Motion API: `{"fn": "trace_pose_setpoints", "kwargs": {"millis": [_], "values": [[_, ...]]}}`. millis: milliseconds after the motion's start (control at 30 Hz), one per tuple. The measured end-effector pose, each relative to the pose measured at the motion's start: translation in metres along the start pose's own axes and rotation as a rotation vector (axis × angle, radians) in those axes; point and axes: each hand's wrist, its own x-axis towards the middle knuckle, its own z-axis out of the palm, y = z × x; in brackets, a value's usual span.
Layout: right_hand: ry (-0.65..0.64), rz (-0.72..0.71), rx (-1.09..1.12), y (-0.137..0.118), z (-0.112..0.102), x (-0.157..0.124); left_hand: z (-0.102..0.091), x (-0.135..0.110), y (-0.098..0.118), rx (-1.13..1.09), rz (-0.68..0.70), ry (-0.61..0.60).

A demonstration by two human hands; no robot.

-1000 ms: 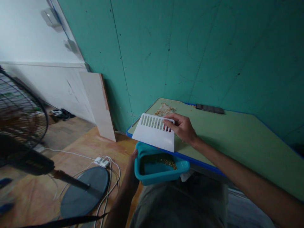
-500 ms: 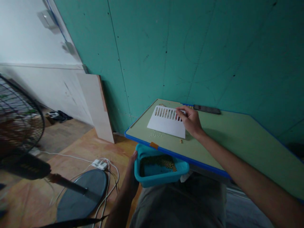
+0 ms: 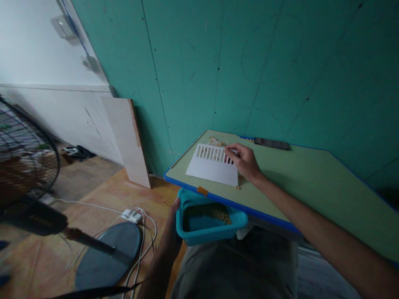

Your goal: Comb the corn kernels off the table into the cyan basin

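Observation:
My right hand [image 3: 246, 161] pinches the slotted right end of a flat white scraper [image 3: 212, 172] on the pale green tabletop [image 3: 311, 178]. Small pale grains [image 3: 217, 142] show behind the scraper, and a few yellowish ones [image 3: 237, 187] lie by its lower right corner. Below the table's front edge, my left hand [image 3: 173, 222] grips a blue plastic basin [image 3: 212, 238] by its left side. Inside the basin are dark green and yellowish beans [image 3: 220, 214], gathered toward the back and right.
A dark phone [image 3: 272, 143] lies at the table's back edge, against a green wall [image 3: 193, 62]. Orange tape [image 3: 202, 191] sits on the blue front edge. At the left stand a fan [image 3: 31, 199] with a round base and a power strip [image 3: 131, 216] with loose cables.
My right hand has drawn the scraper toward the front edge and a little left, uncovering more grains behind it. The basin and my left hand stay in place.

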Motion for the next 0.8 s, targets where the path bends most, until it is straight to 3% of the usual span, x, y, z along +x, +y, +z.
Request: {"fn": "trace_pose_setpoints", "kwargs": {"millis": [167,533,633,800], "values": [[-0.005,0.002,0.005,-0.003,0.000,0.000,-0.008,0.002,-0.002,-0.012,0.049,0.046],[0.014,0.019,0.025,0.000,-0.010,-0.001,-0.012,0.004,-0.001,-0.049,0.005,0.062],[0.053,0.058,0.029,-0.003,-0.028,-0.008,-0.013,0.006,0.002,-0.038,-0.015,0.090],[0.169,0.109,-0.080,-0.001,-0.082,-0.027,-0.007,0.000,0.005,-0.026,0.033,0.110]]}}
